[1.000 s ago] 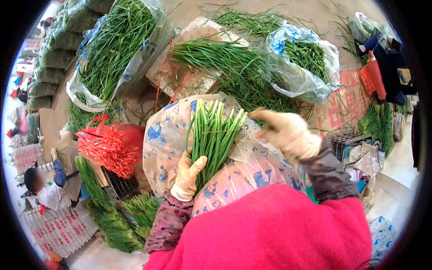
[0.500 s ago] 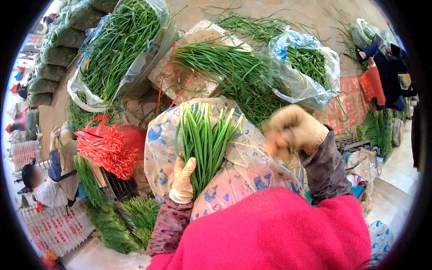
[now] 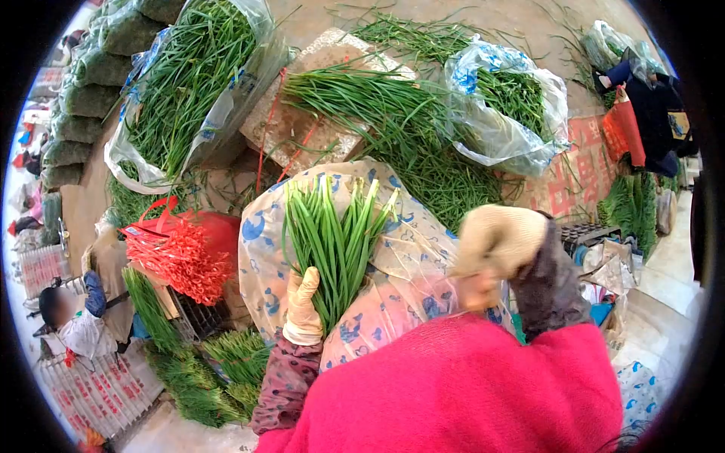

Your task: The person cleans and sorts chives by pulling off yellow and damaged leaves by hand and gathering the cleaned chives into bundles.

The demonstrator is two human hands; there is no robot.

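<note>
My left hand [image 3: 303, 306], in a pale glove, is closed around a bunch of garlic chives [image 3: 332, 253], cut stem ends pointing away from me. The bunch lies over my lap, which is covered by a clear plastic sheet [image 3: 264, 234] with blue prints. To the right of the chives, apart from them, my right hand [image 3: 498, 245] hangs above the sheet's edge. It wears a tan glove with bare fingertips, and motion smears its fingers, so whether it holds anything cannot be made out. A low block [image 3: 325, 147] beyond my knees carries a pile of loose chives [image 3: 370, 94].
Plastic bags of chives stand at the left [image 3: 189, 90] and right [image 3: 507, 113]. A bundle of red ties [image 3: 181, 253] sits by my left knee, with tied chives [image 3: 196, 385] below it. Another person [image 3: 79, 317] is at far left, near stacked green bags [image 3: 98, 68].
My right hand has moved down and slightly right, closer to my body. The bunch stays in my left hand, with its stem ends a little more fanned out.
</note>
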